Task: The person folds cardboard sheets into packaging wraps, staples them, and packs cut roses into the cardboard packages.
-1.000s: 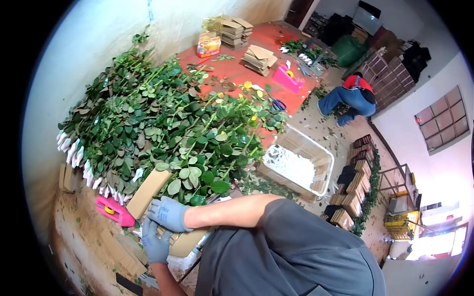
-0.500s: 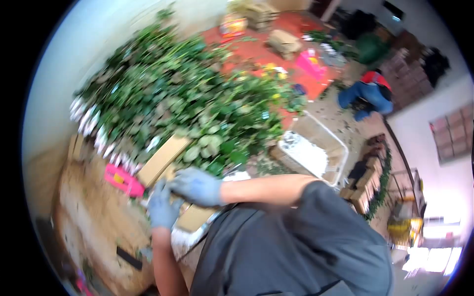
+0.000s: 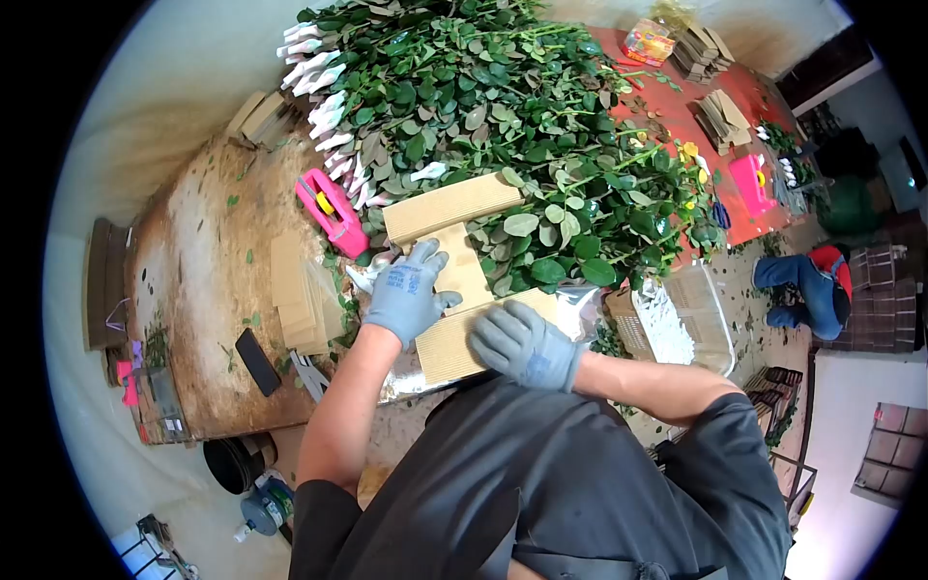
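A corrugated cardboard sheet (image 3: 462,269) lies unfolded in front of me, its far flap (image 3: 454,205) and near flap (image 3: 445,353) on either side of the smooth middle. My left hand (image 3: 406,292), in a grey-blue glove, rests on the left part of the middle with fingers spread. On the near flap lies my gloved right hand (image 3: 527,345), palm down, fingers together and slightly bent, gripping nothing visible. Beyond the cardboard is a big heap of leafy flower stems (image 3: 454,106), with white-wrapped heads (image 3: 324,97) at the left. A pink tape dispenser (image 3: 332,213) stands left of the far flap.
Flat cardboard pieces (image 3: 298,295), a black phone (image 3: 257,362) and a grey-handled tool (image 3: 309,375) lie on the worn wooden table (image 3: 198,280). A clear plastic crate (image 3: 706,319) stands at the right. Farther right, a person in red and blue (image 3: 817,290) bends down.
My view has turned and become sharper. My hands, close together before, are now apart, the left on the middle of the cardboard and the right on its near flap.
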Motion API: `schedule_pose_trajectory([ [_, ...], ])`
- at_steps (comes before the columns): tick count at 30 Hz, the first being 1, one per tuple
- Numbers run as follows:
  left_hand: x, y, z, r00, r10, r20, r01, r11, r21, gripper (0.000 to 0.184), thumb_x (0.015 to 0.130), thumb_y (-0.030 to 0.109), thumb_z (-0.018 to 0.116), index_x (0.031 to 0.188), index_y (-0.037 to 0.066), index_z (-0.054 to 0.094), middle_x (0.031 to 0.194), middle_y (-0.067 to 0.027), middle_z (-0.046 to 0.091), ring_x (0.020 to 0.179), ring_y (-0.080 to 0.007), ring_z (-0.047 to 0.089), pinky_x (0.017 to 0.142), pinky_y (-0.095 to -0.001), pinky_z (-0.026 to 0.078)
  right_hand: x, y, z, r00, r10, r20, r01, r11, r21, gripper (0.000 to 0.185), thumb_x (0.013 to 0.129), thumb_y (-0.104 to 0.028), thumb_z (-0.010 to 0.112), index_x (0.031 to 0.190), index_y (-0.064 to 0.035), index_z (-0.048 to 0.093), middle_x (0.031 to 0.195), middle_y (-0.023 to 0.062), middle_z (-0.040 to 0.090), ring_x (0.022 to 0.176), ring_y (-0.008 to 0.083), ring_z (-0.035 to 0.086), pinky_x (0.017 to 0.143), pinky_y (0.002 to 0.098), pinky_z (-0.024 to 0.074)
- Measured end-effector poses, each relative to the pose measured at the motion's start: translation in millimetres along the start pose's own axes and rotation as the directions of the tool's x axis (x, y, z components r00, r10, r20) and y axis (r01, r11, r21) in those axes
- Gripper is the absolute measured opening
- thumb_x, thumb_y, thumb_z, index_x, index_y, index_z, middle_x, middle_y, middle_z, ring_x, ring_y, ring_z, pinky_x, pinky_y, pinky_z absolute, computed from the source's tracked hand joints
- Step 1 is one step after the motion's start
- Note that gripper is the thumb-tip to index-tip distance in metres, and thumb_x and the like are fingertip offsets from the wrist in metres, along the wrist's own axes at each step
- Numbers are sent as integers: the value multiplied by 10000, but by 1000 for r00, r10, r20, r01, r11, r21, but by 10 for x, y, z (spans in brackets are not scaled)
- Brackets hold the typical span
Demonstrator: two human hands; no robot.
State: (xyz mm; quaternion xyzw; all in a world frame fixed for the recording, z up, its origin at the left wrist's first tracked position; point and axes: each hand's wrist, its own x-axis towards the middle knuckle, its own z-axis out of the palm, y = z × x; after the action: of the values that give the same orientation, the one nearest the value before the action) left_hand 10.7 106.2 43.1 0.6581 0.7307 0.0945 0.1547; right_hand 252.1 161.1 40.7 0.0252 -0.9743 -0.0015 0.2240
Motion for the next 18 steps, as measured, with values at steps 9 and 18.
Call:
schedule_pose_trajectory([
  [9,67,-323,307,994,101,-52,-103,994,-42,539,803,289,786,1283,87,651,1425,-109,569,1291,-315,562,1101,-448,414,684,709,-393,925,5,379,-2,1000,-8,211,915,-290,597,966,-100,674,879,79,624,767,255,634,655,416,488],
  [18,-94,-545,391,990,-78,-121,-28,720,-693,418,888,105,711,1292,24,646,1353,-147,627,1225,-313,622,1057,-384,493,997,1361,340,744,141,653,-259,962,88,329,943,-417,615,1051,-126,723,999,122,733,972,317,712,838,459,527],
])
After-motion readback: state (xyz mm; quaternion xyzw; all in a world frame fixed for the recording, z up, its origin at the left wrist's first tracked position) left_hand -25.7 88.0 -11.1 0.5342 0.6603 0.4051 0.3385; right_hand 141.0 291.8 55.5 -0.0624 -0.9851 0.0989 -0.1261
